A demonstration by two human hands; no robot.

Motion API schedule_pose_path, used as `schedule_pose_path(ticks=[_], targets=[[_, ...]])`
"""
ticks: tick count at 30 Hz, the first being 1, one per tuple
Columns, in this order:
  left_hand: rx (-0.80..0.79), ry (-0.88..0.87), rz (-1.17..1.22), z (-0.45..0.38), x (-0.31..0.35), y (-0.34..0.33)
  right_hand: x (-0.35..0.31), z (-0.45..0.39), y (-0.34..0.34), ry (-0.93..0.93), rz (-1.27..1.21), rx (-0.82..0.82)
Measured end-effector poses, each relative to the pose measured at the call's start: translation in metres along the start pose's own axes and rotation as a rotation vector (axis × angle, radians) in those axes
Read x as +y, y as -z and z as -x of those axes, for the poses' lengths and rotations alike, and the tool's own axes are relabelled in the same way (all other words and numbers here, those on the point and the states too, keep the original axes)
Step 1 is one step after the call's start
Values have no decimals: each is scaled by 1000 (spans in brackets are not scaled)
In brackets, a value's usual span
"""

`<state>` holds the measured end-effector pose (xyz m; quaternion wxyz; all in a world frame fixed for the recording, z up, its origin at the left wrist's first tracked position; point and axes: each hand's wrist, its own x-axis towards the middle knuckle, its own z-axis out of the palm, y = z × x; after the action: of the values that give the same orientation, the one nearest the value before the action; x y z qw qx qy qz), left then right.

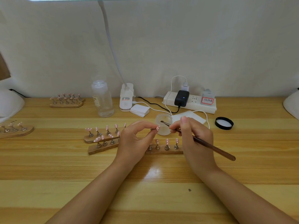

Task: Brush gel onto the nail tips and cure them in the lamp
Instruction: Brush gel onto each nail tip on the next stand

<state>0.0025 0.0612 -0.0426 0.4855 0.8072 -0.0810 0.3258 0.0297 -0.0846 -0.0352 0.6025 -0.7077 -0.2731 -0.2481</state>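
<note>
My left hand (pixel 135 139) pinches a pink nail tip with white dots (pixel 157 128) between thumb and fingers, raised above the table. My right hand (pixel 195 135) grips a brown brush (pixel 210 146); its bristle end (pixel 162 122) lies over the open gel jar (pixel 163 126), just right of the held tip. Below the hands a wooden holder (pixel 165 150) carries three pink tips on metal stands. Two more wooden holders (pixel 103 141) with several pink tips lie to the left. A white curing lamp (pixel 9 102) sits at the far left edge.
The jar's black lid (pixel 224 123) lies at the right. Behind are a clear bottle (pixel 102 99), a desk lamp base (pixel 127 98), white pads (pixel 140 110), a power strip (pixel 189 102) with cables, and further tip holders (pixel 67 101), (pixel 15 130). A white object (pixel 292 104) sits at the right edge.
</note>
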Motion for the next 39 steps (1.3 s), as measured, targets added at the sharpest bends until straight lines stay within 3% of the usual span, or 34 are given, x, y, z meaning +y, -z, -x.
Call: schedule_pose_path(ticks=[7, 16, 25, 33, 39], targets=[[0, 31, 45, 1, 1, 0, 2, 2, -1, 88, 50, -72], [-11, 65, 58, 1, 3, 1, 0, 1, 0, 47, -30, -9], [3, 71, 61, 1, 1, 0, -1, 4, -2, 38, 14, -103], [29, 51, 60, 1, 3, 0, -7, 4, 0, -65, -228, -5], [42, -39, 62, 1, 1, 0, -4, 2, 3, -133, -197, 72]])
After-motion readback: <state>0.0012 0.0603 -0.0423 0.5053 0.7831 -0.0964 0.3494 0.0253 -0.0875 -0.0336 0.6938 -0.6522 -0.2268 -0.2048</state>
